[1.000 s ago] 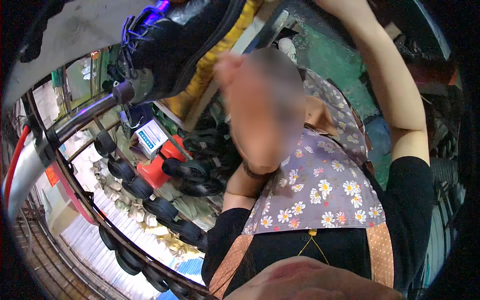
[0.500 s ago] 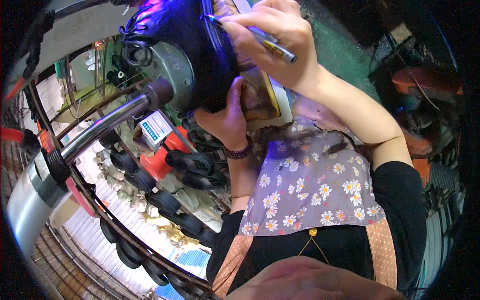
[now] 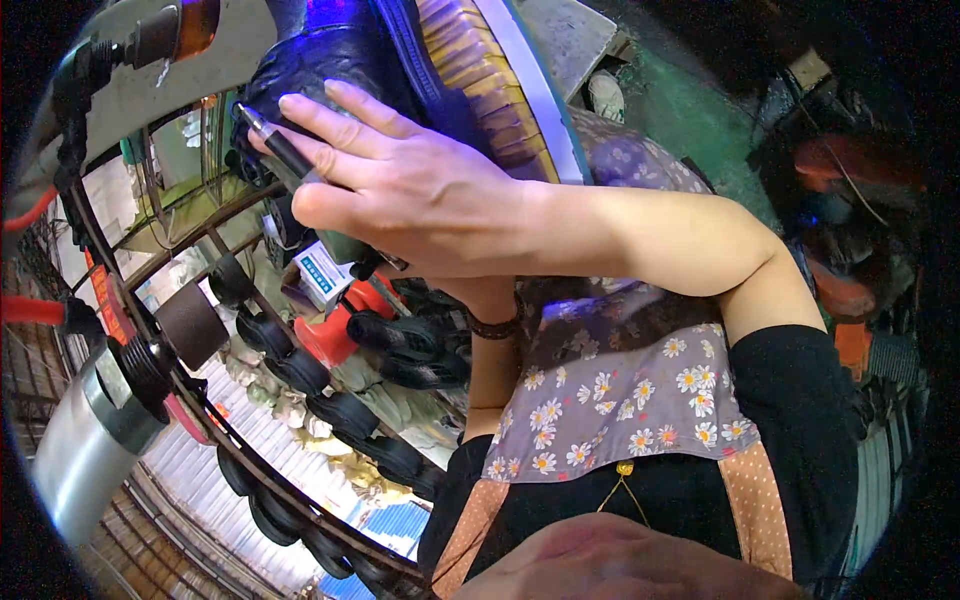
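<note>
Green floor (image 3: 690, 140) lies well to the right of my right hand's (image 3: 430, 190) fingers; from my remote view, thumb and index pinch a pen (image 3: 285, 158), the others spread across the dark shoe (image 3: 345, 50), which extends beyond their tips. With the pen's bare point jutting out ahead, I judge a jolt or loose pinch could scratch or stray-mark it. My left hand (image 3: 482, 291), mostly hidden beneath those fingers, I can't read; weak support there could let the shoe shift.
</note>
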A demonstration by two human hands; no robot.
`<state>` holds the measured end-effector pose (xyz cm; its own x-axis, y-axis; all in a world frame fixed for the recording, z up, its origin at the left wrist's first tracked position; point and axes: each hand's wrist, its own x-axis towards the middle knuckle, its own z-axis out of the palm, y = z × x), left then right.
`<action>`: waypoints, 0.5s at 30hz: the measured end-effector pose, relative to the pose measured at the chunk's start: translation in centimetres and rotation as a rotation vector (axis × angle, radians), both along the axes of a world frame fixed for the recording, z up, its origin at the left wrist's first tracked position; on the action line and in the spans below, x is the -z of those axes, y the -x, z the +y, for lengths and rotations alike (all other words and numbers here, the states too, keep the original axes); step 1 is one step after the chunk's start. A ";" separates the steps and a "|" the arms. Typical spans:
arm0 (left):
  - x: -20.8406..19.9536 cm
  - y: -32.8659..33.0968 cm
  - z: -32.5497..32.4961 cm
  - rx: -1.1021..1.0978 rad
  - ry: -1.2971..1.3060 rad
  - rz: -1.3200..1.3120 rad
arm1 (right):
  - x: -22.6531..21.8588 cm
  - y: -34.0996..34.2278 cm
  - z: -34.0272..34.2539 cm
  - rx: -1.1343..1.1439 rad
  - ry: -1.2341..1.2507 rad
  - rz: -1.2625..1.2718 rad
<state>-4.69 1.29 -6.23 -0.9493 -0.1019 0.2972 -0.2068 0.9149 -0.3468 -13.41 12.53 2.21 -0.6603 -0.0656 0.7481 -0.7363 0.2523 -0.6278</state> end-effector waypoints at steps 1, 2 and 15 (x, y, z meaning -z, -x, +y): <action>-0.2 0.1 0.2 -0.007 -0.015 0.014 | -0.3 -0.3 0.4 -0.034 0.001 -0.019; -0.7 0.3 0.8 -0.055 0.057 -0.026 | -0.3 -0.4 0.4 -0.047 0.008 -0.023; -3.0 2.3 3.6 0.301 -1.047 0.268 | -0.1 -1.5 3.4 0.086 0.562 -0.178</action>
<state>-6.99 4.90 -3.21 -0.8957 -0.1982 0.3980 0.1196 0.7547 0.6451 -11.94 15.96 2.32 -0.7643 0.3674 0.5299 -0.5990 -0.1004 -0.7944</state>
